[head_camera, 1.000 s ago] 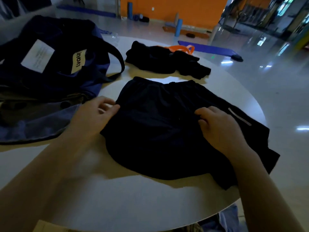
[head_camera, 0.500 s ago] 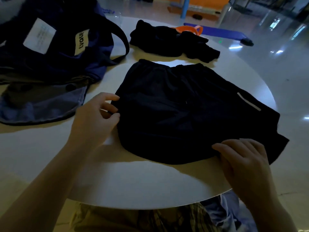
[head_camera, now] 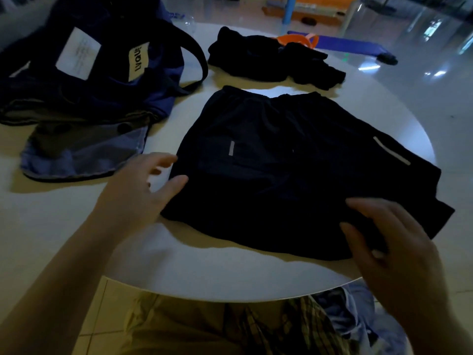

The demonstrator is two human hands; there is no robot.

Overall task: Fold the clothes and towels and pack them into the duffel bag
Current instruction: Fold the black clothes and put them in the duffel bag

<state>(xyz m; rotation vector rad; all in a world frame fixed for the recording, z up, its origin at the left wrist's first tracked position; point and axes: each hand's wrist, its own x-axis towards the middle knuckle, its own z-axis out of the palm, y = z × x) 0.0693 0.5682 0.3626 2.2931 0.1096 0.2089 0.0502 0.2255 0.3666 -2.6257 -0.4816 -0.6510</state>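
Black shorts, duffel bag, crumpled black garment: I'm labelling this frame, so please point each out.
Black shorts [head_camera: 294,175], head view, middle of the front fabric.
Duffel bag [head_camera: 107,98], head view, navy side panel below the labels.
Crumpled black garment [head_camera: 256,60], head view, centre of the heap.

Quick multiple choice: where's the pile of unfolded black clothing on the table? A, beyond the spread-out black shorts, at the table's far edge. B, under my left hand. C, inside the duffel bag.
A: the crumpled black clothing lies past the black shorts, beside the duffel bag, not inside it.
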